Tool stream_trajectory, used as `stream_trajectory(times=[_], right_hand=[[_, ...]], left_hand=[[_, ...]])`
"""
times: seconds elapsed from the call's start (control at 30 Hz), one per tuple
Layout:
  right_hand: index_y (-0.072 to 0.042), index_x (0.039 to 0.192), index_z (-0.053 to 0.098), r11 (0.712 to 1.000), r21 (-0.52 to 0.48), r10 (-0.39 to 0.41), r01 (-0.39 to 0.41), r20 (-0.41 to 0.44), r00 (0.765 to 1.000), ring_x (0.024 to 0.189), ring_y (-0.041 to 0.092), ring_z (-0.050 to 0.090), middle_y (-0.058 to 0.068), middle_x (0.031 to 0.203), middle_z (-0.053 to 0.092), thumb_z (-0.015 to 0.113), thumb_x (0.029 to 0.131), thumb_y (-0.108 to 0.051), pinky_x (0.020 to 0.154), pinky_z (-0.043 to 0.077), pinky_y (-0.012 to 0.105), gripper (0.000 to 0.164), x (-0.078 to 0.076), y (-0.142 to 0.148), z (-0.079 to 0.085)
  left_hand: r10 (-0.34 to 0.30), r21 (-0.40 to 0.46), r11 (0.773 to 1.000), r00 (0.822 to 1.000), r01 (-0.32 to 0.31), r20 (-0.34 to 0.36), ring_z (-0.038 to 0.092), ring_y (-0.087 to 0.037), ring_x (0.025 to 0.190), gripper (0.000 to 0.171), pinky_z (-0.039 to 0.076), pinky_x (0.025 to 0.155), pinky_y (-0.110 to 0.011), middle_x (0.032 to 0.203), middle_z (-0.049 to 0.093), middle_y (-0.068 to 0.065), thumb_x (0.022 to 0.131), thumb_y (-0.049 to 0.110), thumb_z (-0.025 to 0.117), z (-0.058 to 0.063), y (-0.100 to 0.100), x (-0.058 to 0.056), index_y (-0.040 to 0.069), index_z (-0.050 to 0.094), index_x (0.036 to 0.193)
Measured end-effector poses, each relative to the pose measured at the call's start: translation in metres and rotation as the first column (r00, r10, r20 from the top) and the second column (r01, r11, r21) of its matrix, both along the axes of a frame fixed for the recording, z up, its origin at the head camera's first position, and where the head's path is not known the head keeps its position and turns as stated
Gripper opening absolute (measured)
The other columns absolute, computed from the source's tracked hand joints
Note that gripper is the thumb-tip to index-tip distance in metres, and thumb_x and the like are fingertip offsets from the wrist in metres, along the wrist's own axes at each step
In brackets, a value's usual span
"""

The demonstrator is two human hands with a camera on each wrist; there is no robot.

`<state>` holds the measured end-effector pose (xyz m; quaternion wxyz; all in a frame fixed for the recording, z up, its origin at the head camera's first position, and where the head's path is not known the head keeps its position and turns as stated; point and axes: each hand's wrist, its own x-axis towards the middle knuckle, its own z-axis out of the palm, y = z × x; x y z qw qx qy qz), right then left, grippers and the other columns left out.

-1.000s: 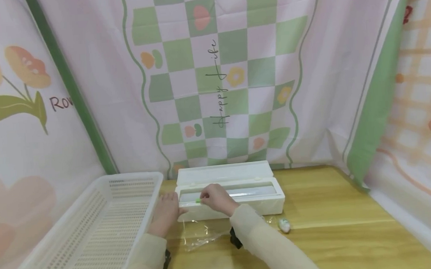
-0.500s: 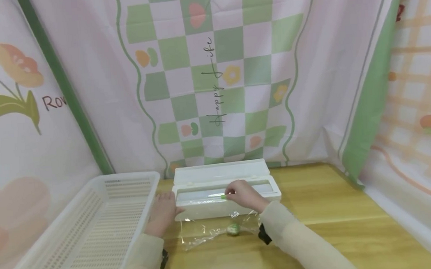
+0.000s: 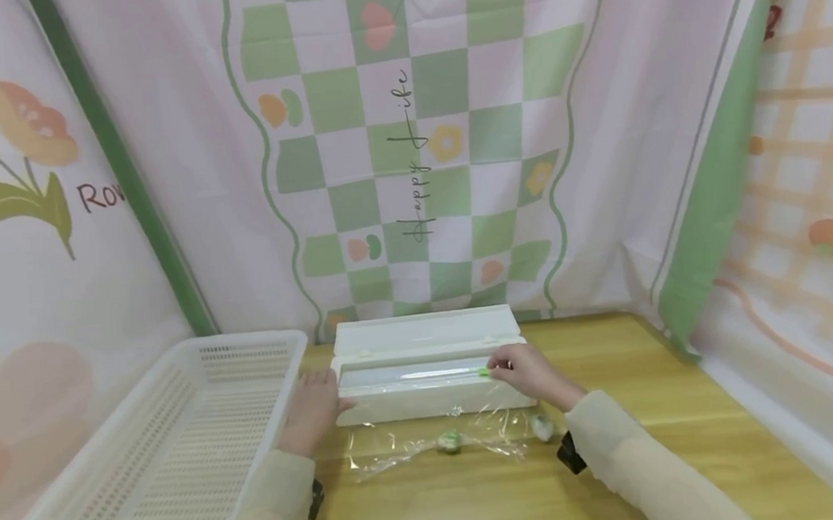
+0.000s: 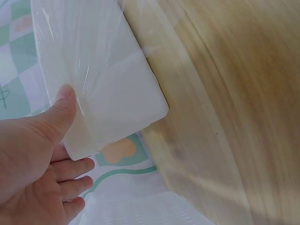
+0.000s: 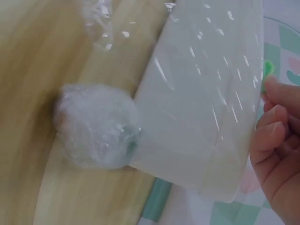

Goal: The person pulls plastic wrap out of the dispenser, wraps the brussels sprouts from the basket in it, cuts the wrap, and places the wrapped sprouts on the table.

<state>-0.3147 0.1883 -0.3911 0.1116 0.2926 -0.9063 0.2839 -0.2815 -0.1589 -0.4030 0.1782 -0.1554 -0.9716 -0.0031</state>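
Note:
A white cling film dispenser box (image 3: 432,400) stands on the table with its lid (image 3: 426,332) raised at the back. My left hand (image 3: 313,409) grips the box's left end; in the left wrist view the thumb (image 4: 64,105) presses the film against the front edge. My right hand (image 3: 531,371) pinches the small green slide cutter (image 3: 484,372) near the right end of the box's front rim. Clear cling film (image 3: 399,444) hangs over the front onto the table. A small green-and-white item (image 3: 450,442) lies at the film, its kind unclear.
A film-wrapped ball (image 5: 98,125) sits by the box's front right corner. To the left stands a white plastic basket (image 3: 296,395) with slotted walls. Patterned curtains (image 3: 456,210) enclose the wooden table (image 3: 633,406) at the back and sides.
My right hand has slid the green cutter rightward along the box, from near the left end to near the right end. My left hand has kept its place on the box.

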Motion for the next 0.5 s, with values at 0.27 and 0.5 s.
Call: stream_trajectory(times=[0.27, 0.5], right_hand=[[0.000, 0.084, 0.067, 1.000, 0.005, 0.015, -0.015, 0.015, 1.000, 0.063, 0.009, 0.046, -0.005, 0.069, 0.053, 0.065, 0.082, -0.002, 0.057, 0.045, 0.027, 0.003, -0.0024, 0.0036, 0.0003], [0.000, 0.083, 0.066, 0.999, 0.017, 0.045, -0.045, 0.017, 0.999, 0.062, 0.008, 0.043, -0.006, 0.068, 0.050, 0.065, 0.083, -0.005, 0.056, 0.043, 0.026, 0.006, -0.0057, 0.0020, -0.0008]], left_hand=[[0.016, 0.002, 1.000, 0.999, -0.016, 0.042, 0.052, -0.037, 0.098, 0.051, 0.039, 0.093, -0.045, 0.098, 0.056, -0.022, 0.081, 0.038, 0.064, 0.0001, -0.0002, -0.0030, -0.008, 0.053, 0.101], [0.048, -0.018, 0.999, 0.998, -0.047, 0.045, 0.052, -0.036, 0.098, 0.054, 0.039, 0.093, -0.044, 0.100, 0.056, -0.021, 0.080, 0.039, 0.064, 0.0005, -0.0014, -0.0016, -0.008, 0.053, 0.103]])
